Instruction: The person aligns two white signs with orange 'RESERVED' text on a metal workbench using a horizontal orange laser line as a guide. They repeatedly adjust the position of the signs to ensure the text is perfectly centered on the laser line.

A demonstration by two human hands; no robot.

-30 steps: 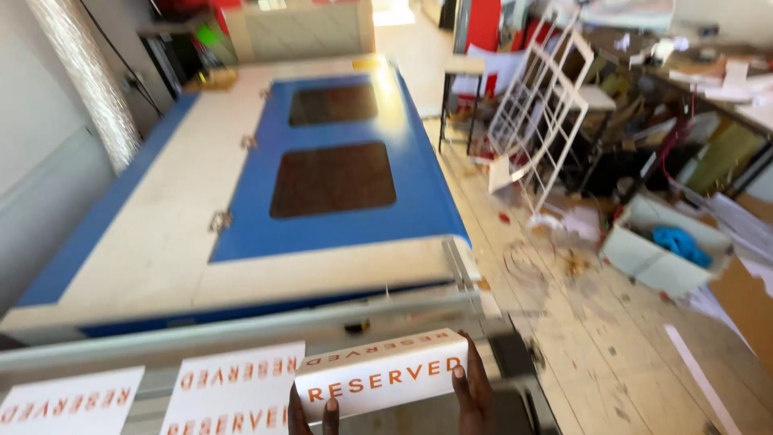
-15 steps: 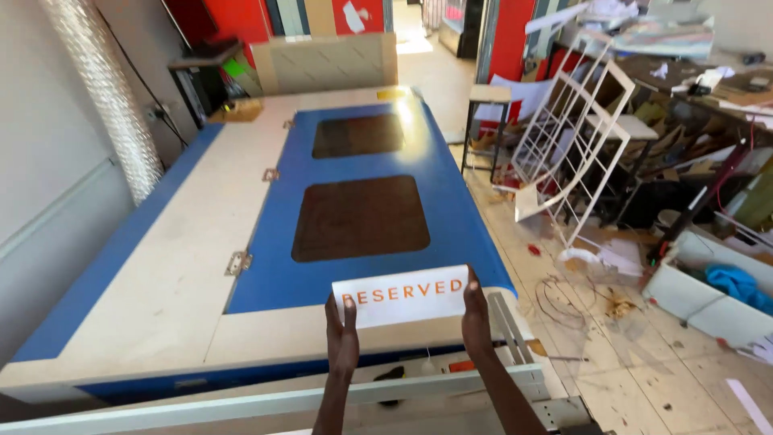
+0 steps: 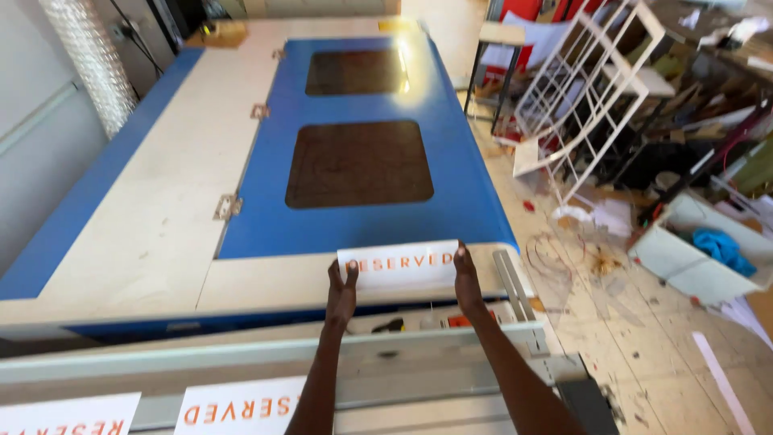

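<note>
A white rectangular sign (image 3: 398, 264) with orange letters is held out flat over the near edge of a big blue and cream machine lid (image 3: 266, 169). My left hand (image 3: 341, 292) grips its left end and my right hand (image 3: 467, 278) grips its right end. Two more white signs with orange letters, one (image 3: 237, 407) and another (image 3: 64, 415), lie on the grey metal surface (image 3: 386, 379) below my arms.
The lid has two dark window panels (image 3: 358, 163) and metal hinges (image 3: 227, 207). A white wire rack (image 3: 584, 89), a stool (image 3: 495, 60), a white box with blue cloth (image 3: 708, 250) and scattered scraps lie on the floor at right. A ribbed silver duct (image 3: 88, 56) stands at left.
The sign was lifted off the grey surface, where it lay beside the other signs, and carried forward to the machine lid's near edge. The view has tilted and shifted.
</note>
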